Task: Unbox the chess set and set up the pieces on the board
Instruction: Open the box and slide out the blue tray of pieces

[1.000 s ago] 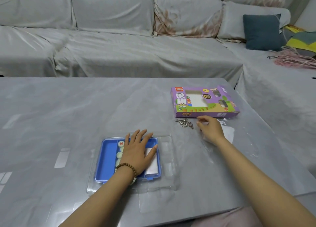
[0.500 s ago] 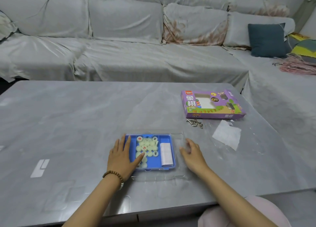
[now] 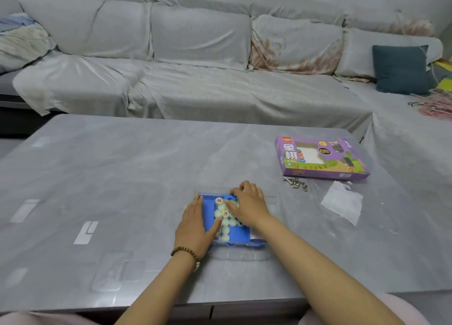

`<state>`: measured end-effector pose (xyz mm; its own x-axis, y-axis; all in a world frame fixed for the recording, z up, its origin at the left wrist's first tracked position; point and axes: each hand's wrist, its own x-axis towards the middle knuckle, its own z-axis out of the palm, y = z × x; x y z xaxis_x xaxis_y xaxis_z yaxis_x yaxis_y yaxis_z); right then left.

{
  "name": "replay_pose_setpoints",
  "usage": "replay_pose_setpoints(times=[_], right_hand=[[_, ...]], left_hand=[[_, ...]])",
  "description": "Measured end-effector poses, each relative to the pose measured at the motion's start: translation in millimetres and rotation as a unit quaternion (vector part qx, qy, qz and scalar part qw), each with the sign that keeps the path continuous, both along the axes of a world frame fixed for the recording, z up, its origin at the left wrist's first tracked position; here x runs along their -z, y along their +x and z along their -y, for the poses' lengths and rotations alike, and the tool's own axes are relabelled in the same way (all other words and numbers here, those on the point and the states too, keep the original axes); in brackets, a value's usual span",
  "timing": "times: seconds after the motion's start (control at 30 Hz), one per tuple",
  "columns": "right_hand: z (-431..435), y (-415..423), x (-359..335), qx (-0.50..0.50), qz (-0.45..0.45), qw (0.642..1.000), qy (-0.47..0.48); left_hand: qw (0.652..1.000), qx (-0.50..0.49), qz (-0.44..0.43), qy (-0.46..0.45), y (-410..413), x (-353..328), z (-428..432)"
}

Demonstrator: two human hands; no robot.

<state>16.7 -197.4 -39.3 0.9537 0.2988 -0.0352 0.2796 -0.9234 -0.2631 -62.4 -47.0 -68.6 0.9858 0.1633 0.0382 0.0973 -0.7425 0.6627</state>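
A blue plastic tray lies on the grey table in front of me, holding several pale round chess pieces with red characters. My left hand lies flat against the tray's left side, thumb resting on the pieces. Over the tray's right half, my right hand reaches in with fingers spread on the pieces and covers the folded white sheet there. The purple chess set box lies flat at the far right of the table.
A metal wire puzzle and a white paper slip lie between the box and the tray. Clear plastic film lies near the table's front left. A covered sofa with a dark cushion stands behind the table.
My right hand moved left from the table beside the tray onto the pieces inside it. My left hand stayed at the tray's left edge. The view shifted closer.
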Motion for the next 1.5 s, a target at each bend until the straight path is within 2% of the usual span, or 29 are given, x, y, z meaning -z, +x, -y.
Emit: replay_pose_setpoints(times=[0.13,0.23,0.43,0.57,0.63,0.7,0.77,0.8,0.87,0.97,1.03,1.13,1.17,1.27,1.3,1.5], right_hand=[[-12,15,-16,0.013,-0.118,0.993,0.001],[-11,18,-24,0.045,-0.139,0.986,0.086],[-6,2,-43,0.009,-0.100,0.987,0.125],[23,-13,-44,-0.012,-0.056,0.977,0.204],[48,-21,-37,0.044,0.000,0.979,0.197],[78,-28,-24,0.161,-0.017,0.970,0.179],[104,-36,-8,0.259,-0.114,0.943,0.177],[113,-42,-3,0.274,-0.166,0.927,0.193],[122,-52,3,0.271,-0.224,0.900,0.259],[122,-60,1,0.260,-0.266,0.840,0.395],[122,-56,0,0.274,-0.264,0.785,0.489],[124,-44,-10,0.275,-0.255,0.667,0.644],[126,-38,-16,0.270,-0.238,0.639,0.680],[142,-15,-35,0.258,-0.171,0.623,0.719],[150,-7,-42,0.257,-0.153,0.620,0.726],[219,56,-63,0.301,-0.054,0.595,0.744]], left_hand=[[0.999,-0.017,0.037,-0.023,-2,-7,4],[0.998,-0.042,0.015,-0.043,-3,-7,5],[0.995,-0.043,0.028,-0.085,0,-3,-1],[0.980,-0.037,-0.007,-0.197,3,9,-9],[0.966,-0.048,-0.007,-0.255,2,6,-8],[0.950,-0.076,0.008,-0.302,2,4,-5],[0.937,-0.106,0.024,-0.333,2,-3,0],[0.930,-0.123,0.030,-0.344,4,-5,2],[0.917,-0.157,0.032,-0.366,8,-11,9],[0.897,-0.190,0.011,-0.400,17,-18,17],[0.870,-0.208,-0.010,-0.448,25,-18,20],[0.803,-0.211,-0.010,-0.557,44,-17,24],[0.784,-0.203,-0.006,-0.587,51,-21,27],[0.739,-0.163,0.019,-0.653,74,-40,42],[0.734,-0.154,0.021,-0.662,82,-47,46],[0.745,-0.132,0.084,-0.649,125,-92,74]])
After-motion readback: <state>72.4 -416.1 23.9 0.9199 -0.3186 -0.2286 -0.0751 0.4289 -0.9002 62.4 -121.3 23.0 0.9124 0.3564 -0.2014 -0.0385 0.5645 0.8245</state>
